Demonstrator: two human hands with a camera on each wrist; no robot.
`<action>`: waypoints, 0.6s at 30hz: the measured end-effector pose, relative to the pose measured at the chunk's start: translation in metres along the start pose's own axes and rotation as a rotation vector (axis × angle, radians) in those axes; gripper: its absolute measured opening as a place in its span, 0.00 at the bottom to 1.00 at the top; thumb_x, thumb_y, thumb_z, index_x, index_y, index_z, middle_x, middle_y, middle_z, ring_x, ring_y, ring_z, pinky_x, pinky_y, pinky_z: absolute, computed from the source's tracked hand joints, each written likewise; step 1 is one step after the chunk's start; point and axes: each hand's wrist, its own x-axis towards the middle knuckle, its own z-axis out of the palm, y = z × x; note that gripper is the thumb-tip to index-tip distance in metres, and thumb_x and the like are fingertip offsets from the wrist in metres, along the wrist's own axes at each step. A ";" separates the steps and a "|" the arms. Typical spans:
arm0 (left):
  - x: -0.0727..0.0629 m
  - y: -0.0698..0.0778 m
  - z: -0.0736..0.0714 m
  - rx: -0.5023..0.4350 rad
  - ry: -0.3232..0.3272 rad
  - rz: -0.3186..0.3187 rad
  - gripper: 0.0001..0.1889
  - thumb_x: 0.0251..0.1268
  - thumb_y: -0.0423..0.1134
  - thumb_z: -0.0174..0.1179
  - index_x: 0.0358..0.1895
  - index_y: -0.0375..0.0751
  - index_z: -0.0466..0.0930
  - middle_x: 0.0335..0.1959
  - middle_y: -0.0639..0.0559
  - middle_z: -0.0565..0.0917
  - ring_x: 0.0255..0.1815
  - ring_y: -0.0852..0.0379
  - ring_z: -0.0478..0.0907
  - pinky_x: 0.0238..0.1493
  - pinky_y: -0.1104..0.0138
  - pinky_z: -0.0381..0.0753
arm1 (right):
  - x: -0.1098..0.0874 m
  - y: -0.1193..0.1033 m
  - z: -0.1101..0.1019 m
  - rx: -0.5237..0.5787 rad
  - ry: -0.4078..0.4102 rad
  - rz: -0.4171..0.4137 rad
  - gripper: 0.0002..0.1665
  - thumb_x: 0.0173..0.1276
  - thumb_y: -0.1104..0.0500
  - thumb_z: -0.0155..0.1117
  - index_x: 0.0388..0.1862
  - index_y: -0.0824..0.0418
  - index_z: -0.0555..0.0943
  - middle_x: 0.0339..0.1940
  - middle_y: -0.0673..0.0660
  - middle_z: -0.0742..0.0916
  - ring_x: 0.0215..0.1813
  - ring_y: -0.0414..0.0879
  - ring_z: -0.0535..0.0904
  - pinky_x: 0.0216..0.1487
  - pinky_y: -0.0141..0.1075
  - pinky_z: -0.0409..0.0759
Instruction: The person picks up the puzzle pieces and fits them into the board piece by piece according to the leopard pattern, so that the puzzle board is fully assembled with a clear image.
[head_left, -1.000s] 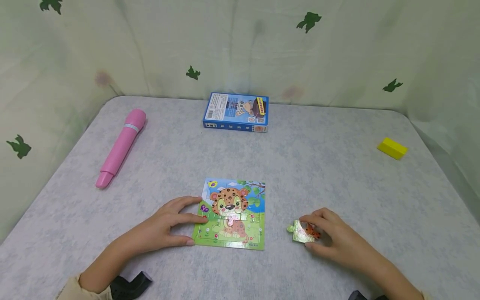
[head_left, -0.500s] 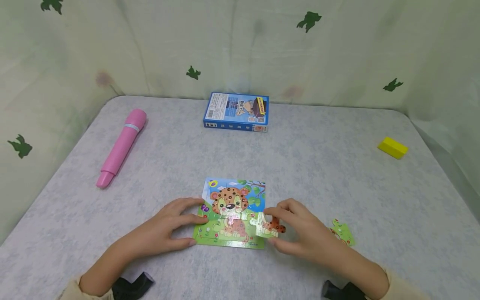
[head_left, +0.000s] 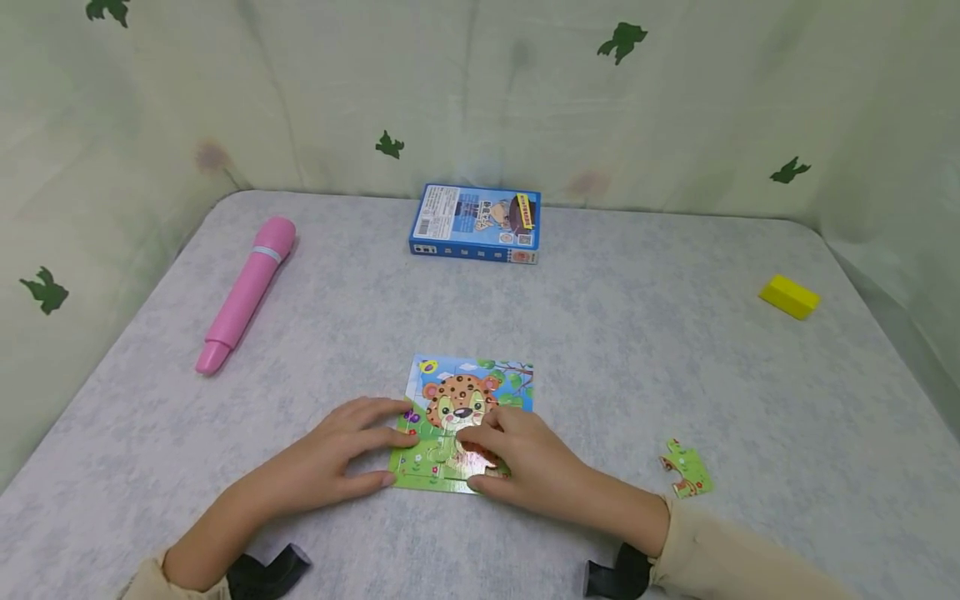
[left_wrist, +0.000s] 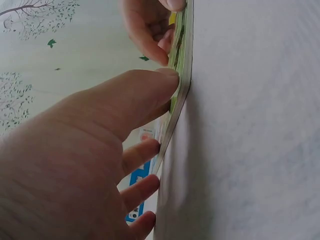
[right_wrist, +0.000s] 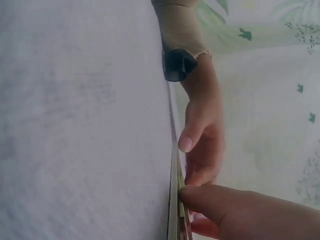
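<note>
A square jigsaw puzzle (head_left: 468,392) with a cartoon leopard cub lies flat on the table in the head view. The fingertips and thumb of my left hand (head_left: 337,454) rest along its left edge, spread apart; the left wrist view shows the thumb (left_wrist: 150,87) at the board's edge. Over the lower middle of the picture, my right hand (head_left: 536,458) pinches a jigsaw piece (head_left: 477,457) with orange spots, partly hidden by the fingers. In the right wrist view, the right thumb (right_wrist: 200,197) is at the puzzle's edge. Another green piece (head_left: 686,468) lies loose to the right.
Toward the back stands a flat blue box (head_left: 475,223). A pink microphone-shaped toy (head_left: 246,296) lies on the left, and a yellow block (head_left: 790,297) sits at the far right. Light cloth (head_left: 510,100) hangs behind the table.
My right hand has carried the piece leftward from the table onto the puzzle's lower middle. The loose green piece on the right has come into sight. My left hand stays at the edge.
</note>
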 end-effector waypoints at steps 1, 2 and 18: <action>0.000 0.000 0.001 0.004 0.000 -0.006 0.20 0.55 0.47 0.61 0.54 0.58 0.75 0.62 0.54 0.65 0.62 0.52 0.59 0.56 0.51 0.59 | 0.001 0.001 0.002 -0.009 -0.003 -0.002 0.23 0.57 0.47 0.63 0.51 0.50 0.77 0.33 0.42 0.69 0.33 0.37 0.62 0.37 0.31 0.62; 0.001 0.001 0.001 0.008 -0.002 -0.015 0.20 0.55 0.47 0.61 0.54 0.58 0.75 0.62 0.54 0.65 0.62 0.52 0.58 0.56 0.51 0.58 | 0.002 0.001 0.003 -0.017 -0.008 -0.004 0.23 0.57 0.47 0.63 0.52 0.50 0.78 0.33 0.42 0.69 0.33 0.37 0.61 0.38 0.31 0.62; 0.005 0.012 0.008 0.073 -0.073 0.069 0.23 0.59 0.52 0.56 0.59 0.66 0.69 0.64 0.54 0.61 0.63 0.52 0.56 0.55 0.50 0.59 | 0.008 0.005 0.002 -0.026 -0.096 -0.005 0.28 0.55 0.42 0.63 0.56 0.46 0.76 0.35 0.42 0.67 0.32 0.37 0.59 0.36 0.30 0.59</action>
